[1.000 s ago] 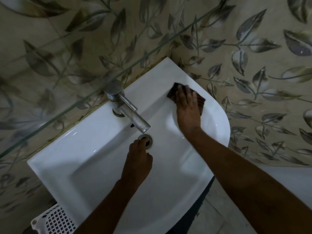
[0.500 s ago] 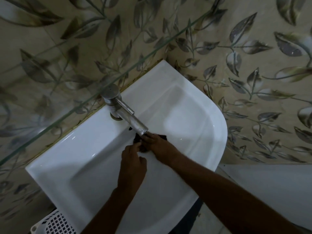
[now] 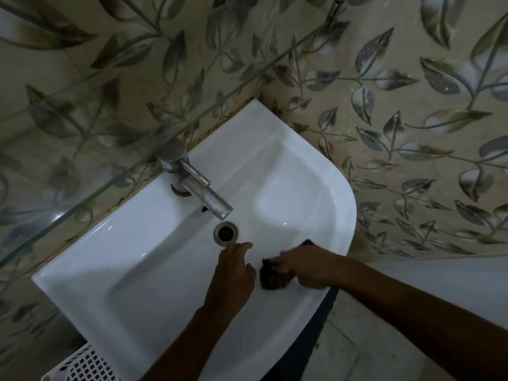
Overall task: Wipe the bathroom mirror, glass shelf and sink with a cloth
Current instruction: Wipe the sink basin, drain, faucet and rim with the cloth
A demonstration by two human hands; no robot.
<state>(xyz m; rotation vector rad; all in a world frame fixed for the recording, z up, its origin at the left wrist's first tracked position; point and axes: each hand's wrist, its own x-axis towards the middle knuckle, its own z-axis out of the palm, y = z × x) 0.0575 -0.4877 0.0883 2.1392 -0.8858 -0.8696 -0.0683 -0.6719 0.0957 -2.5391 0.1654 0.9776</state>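
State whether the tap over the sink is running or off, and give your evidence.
Off. No stream falls from the spout of the tap, and the drain below it sits uncovered with no pooled water in the sink.

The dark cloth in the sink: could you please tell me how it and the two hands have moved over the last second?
The right hand carried the dark cloth from the far right rim of the white ceramic sink, past the metal drain, to the basin's near right side, gripping it bunched. The left hand drew back slightly from the drain. The steel tap and glass shelf stayed put.
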